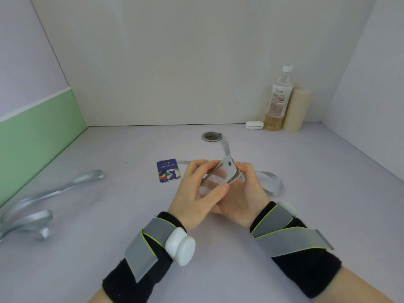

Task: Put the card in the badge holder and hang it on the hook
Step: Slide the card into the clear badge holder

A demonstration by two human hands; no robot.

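A clear, grey-edged badge holder (227, 171) is held above the desk between both hands. My left hand (196, 193) pinches its near and left edges with thumb and fingers. My right hand (242, 193) supports it from the right and below. Its grey lanyard (271, 182) loops on the desk to the right and runs back toward the far wall. The card (168, 170), blue with a coloured pattern, lies flat on the desk just left of my left hand, apart from it. No hook is in view.
A second grey lanyard (43, 206) lies coiled at the left. A round metal desk grommet (211, 136) sits behind the hands. At the back right stand a drink bottle (277, 99), a beige cylinder (297, 110) and a white earbud case (254, 125).
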